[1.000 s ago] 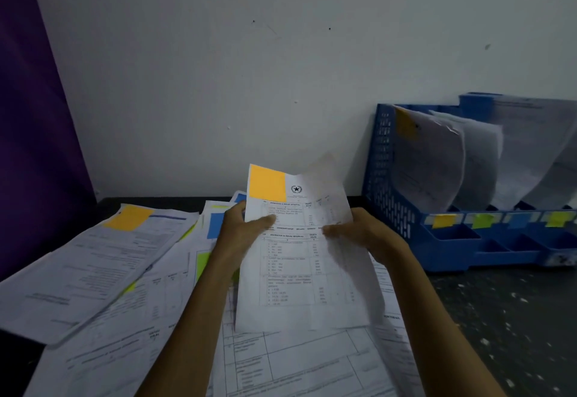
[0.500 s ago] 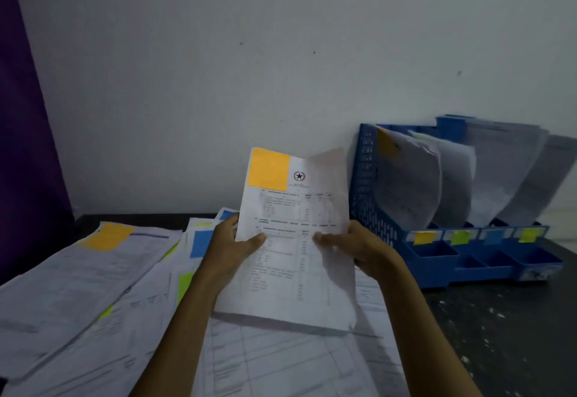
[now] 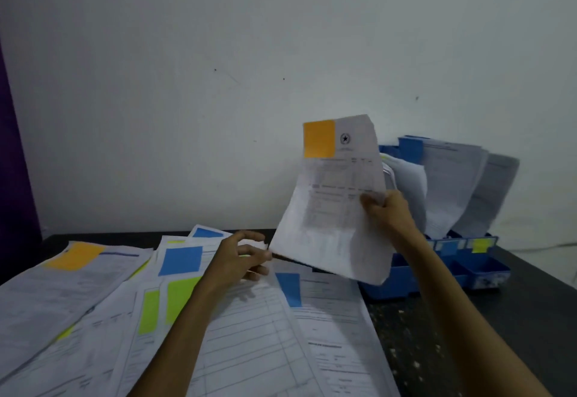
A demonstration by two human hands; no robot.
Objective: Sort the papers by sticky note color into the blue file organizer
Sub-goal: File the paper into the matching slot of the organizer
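The right hand pinches the sheet at its right edge, thumb on the printed face and fingers curled behind. The orange sticky note stands above the pinch and across the page from it, at the top corner on the thumb side. Below the pinch the page hangs loose and bowed, its low corner just beside the left hand. That hand's fingers are loosely curled and seem to hold nothing (blur hides whether they touch that corner). The blue file organizer sits directly behind and beyond the grip, its filed papers leaning away from the knuckles. On its front lip, only a blue tab and a yellow tab show past the wrist. Any orange tab is likely hidden behind the held sheet, so check it before dropping the page in. Held one-handed at the side, a page this limp will probably fold or catch on a divider. Lead with the bottom edge under the grip, let the free hand steady that low corner if needed, and slide it down upright with the note uppermost. The loose papers lie below and to the thumb side of the grip, awaiting their turn.
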